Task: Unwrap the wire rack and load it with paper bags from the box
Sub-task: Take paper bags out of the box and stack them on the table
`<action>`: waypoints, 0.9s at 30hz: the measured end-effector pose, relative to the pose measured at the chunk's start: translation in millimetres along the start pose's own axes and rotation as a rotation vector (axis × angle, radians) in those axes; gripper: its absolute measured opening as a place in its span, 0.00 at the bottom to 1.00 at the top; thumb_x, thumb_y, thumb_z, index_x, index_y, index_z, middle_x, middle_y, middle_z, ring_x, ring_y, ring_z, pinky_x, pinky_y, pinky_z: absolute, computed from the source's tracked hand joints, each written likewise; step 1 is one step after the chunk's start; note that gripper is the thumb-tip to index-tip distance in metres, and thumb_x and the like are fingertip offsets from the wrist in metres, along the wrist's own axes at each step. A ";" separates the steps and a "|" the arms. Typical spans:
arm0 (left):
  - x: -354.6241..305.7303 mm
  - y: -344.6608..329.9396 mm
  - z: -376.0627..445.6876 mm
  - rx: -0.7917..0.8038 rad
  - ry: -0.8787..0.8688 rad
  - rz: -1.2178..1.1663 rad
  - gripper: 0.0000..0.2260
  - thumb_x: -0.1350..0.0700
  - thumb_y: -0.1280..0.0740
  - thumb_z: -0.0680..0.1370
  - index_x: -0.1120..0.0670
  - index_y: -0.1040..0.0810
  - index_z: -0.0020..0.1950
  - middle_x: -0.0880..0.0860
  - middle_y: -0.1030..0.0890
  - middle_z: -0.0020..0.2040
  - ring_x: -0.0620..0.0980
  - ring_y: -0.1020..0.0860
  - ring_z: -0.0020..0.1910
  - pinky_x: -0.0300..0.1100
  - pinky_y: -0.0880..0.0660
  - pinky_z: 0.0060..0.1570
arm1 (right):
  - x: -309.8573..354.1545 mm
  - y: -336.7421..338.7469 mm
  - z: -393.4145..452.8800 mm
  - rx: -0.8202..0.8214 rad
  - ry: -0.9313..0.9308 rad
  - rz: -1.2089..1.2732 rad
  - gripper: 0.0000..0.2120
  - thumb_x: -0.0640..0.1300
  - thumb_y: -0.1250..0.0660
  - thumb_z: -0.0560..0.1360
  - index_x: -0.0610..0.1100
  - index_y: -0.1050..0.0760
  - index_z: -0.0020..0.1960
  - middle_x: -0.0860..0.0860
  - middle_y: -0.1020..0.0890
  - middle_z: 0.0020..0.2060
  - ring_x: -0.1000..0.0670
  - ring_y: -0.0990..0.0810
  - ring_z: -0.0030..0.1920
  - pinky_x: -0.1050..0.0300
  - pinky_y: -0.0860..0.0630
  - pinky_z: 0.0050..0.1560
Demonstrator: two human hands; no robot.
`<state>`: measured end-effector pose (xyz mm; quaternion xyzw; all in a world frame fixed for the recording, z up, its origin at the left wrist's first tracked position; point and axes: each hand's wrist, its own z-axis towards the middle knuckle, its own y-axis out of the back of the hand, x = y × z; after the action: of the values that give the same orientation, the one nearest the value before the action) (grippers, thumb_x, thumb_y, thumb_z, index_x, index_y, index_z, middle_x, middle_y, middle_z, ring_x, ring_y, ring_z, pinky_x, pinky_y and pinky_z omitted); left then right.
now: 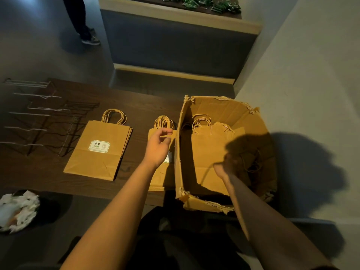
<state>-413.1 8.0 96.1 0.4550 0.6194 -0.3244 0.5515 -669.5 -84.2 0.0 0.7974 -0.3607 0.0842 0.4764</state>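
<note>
My right hand [231, 164] reaches inside the box [251, 121], grip hidden in shadow; left hand [158, 148] hovers loosely open beside it. The paper bags [208, 151] there look light, floppy; I'd pinch the twisted handles.

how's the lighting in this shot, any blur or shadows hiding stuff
Head view: dim, warm light overall; the right hand is motion-blurred and sunk in dark shadow inside the cardboard box, so its grip cannot be read; a hard shadow spills right of the box; the left hand is sharp and lit; the wire rack fades into the dark table; wide-angle bending at the edges.
</note>
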 end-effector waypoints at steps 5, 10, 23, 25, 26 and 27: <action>-15.5 -16.7 -11.6 0.008 -0.017 -0.030 0.09 0.62 0.36 0.83 0.56 0.20 0.61 0.46 0.21 0.57 0.48 0.22 0.60 0.44 0.24 0.58 | -11.7 -3.8 27.9 0.079 -0.011 0.106 0.36 0.40 0.31 0.79 0.44 0.48 0.80 0.39 0.37 0.75 0.36 0.32 0.72 0.46 0.30 0.68; -16.7 -17.1 -18.4 -0.014 -0.003 -0.016 0.09 0.63 0.37 0.83 0.55 0.20 0.58 0.48 0.20 0.57 0.49 0.22 0.60 0.45 0.24 0.60 | 31.7 34.8 -32.7 0.205 -0.054 0.237 0.38 0.38 0.29 0.79 0.40 0.46 0.81 0.38 0.36 0.77 0.37 0.32 0.73 0.46 0.29 0.65; -70.1 -24.1 -39.8 0.381 0.243 -0.634 0.19 0.45 0.31 0.78 0.56 0.22 0.63 0.61 0.23 0.55 0.57 0.23 0.52 0.49 0.24 0.47 | 135.3 58.9 -174.7 0.430 0.726 0.205 0.28 0.47 0.36 0.82 0.54 0.40 0.80 0.51 0.23 0.49 0.53 0.20 0.38 0.62 0.22 0.36; -66.3 -16.1 -37.2 0.249 0.240 -0.605 0.09 0.55 0.36 0.83 0.55 0.22 0.62 0.58 0.18 0.52 0.55 0.19 0.48 0.48 0.21 0.44 | 132.3 52.4 -174.3 0.519 0.741 0.356 0.24 0.40 0.35 0.81 0.49 0.33 0.76 0.49 0.23 0.45 0.51 0.21 0.40 0.57 0.21 0.41; -64.1 -13.3 -36.0 0.204 0.231 -0.558 0.09 0.59 0.38 0.84 0.55 0.22 0.62 0.57 0.16 0.51 0.54 0.18 0.47 0.48 0.20 0.44 | 129.9 50.3 -169.7 0.519 0.722 0.449 0.21 0.37 0.35 0.81 0.47 0.28 0.73 0.48 0.23 0.45 0.51 0.22 0.41 0.56 0.20 0.41; -63.2 -10.0 -35.3 0.179 0.231 -0.523 0.10 0.61 0.39 0.85 0.55 0.22 0.63 0.56 0.14 0.50 0.54 0.16 0.48 0.48 0.19 0.44 | 126.8 50.3 -166.1 0.467 0.704 0.519 0.17 0.36 0.36 0.81 0.47 0.25 0.68 0.48 0.22 0.46 0.52 0.22 0.42 0.57 0.20 0.41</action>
<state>-437.4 23.1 163.4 0.3606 0.7431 -0.4549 0.3329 -575.7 -25.1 184.1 0.6897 -0.3361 0.5429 0.3414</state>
